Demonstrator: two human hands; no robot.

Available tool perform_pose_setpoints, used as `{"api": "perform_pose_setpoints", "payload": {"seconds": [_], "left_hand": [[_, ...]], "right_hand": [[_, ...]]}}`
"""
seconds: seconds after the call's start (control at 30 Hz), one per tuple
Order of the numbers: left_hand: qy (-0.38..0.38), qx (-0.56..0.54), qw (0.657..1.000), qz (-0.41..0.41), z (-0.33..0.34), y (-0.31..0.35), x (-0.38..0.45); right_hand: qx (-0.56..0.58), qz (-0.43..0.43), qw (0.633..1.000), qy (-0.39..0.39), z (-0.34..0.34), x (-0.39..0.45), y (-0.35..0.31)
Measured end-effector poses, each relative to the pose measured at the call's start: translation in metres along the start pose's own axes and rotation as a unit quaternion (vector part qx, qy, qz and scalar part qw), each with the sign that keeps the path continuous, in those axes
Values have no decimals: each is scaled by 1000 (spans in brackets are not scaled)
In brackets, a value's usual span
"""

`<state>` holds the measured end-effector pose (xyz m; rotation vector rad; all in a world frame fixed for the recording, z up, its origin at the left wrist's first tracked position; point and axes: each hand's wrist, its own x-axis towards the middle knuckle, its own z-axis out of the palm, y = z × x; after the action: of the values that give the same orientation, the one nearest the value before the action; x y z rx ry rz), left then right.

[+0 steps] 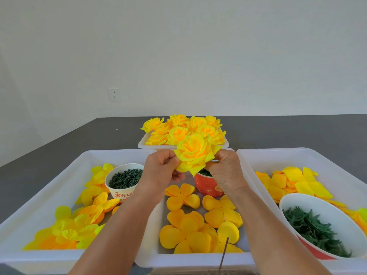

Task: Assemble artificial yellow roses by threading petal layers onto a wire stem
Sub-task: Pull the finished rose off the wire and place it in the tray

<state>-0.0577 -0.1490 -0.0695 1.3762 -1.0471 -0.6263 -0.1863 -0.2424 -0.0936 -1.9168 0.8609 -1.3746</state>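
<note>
Pinching a near-finished rose by its outer petals in my left hand and right hand, I hold it above the centre tray, loose petal layers within reach, finished roses behind.
</note>
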Motion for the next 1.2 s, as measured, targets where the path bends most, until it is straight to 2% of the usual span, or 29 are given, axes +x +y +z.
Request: {"api": "perform_pose_setpoints", "payload": {"seconds": [0.1,0.2,0.4,0.63,0.77,0.97,1.07,1.13,1.2], "left_hand": [[-42,-101,993,-40,0,3,-2],[-45,-145,987,-60,-1,5,-3],[-10,-149,987,-56,2,5,-3],[-23,-129,988,-84,0,3,-1],[9,-139,986,-88,-1,3,-2],[33,-143,987,-61,-1,5,-3],[57,-78,994,-55,0,3,-2],[62,47,997,-4,0,0,-1],[63,156,984,56,1,-3,-2]], "right_hand": [[-6,-2,1000,14,0,0,0],[-16,-2,1000,14,0,1,1],[-18,3,1000,9,0,-1,0],[-32,-2,999,-3,-1,-2,-1],[-23,1,999,-23,-1,-2,-1],[-5,-9,1000,-23,-1,-2,-1],[17,-3,1000,-21,0,-2,-2],[19,-6,1000,-21,0,-2,-2],[19,-5,1000,-24,0,-3,-2]]}}
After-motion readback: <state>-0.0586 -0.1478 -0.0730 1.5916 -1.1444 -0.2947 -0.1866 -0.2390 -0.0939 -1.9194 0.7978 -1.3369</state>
